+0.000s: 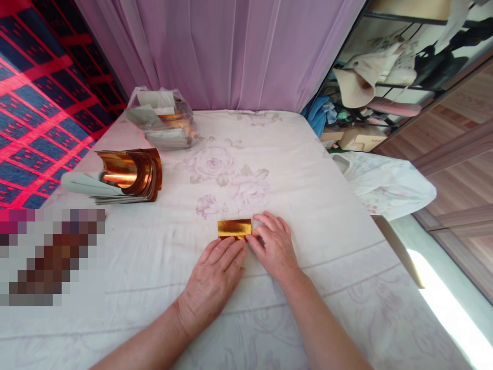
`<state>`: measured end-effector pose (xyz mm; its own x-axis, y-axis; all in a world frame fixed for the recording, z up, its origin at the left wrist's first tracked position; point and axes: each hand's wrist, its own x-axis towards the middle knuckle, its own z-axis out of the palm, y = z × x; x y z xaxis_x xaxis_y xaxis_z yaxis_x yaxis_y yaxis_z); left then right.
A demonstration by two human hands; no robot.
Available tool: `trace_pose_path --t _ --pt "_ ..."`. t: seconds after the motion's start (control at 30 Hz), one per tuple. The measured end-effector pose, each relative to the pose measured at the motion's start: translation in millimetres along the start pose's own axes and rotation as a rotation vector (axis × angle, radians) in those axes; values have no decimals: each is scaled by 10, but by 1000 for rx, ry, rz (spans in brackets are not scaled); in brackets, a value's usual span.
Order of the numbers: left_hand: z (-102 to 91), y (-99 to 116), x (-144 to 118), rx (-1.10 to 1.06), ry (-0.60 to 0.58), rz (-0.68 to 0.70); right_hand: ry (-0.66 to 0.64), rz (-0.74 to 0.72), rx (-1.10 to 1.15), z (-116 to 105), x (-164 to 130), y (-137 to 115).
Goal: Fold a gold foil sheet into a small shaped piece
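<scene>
Floral bedsheet covered the work surface, backed by a lilac curtain; no writing was legible. Gold foil paper, folded flat, lay with its long axis running 9 to 3 o'clock. Left hand pressed its near edge at 6 o'clock; right hand pinned its 3 o'clock end, fingers flat. Curled foil sheets lay at 10 o'clock.

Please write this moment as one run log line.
hands: both pressing gold paper | left hand at near edge | right hand at right end | surface: bedsheet
</scene>
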<state>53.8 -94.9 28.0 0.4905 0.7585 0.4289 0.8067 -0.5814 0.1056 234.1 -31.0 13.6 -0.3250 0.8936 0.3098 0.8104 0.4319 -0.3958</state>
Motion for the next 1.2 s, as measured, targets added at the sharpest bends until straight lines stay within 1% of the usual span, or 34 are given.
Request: trace_pose_path --t 0.13,0.27,0.57,0.93,1.2 --pt "67 76 -64 50 -94 -5 3 3 0 1 3 1" --pt "74 93 -85 80 -131 -14 6 6 1 4 1 -3" --pt "80 92 -88 42 -166 -49 17 12 7 17 -4 6" --pt "53 87 -53 -26 -145 -72 34 -10 -6 24 -4 25" --pt "33 80 -39 -81 -162 -101 41 5 5 21 -4 13"
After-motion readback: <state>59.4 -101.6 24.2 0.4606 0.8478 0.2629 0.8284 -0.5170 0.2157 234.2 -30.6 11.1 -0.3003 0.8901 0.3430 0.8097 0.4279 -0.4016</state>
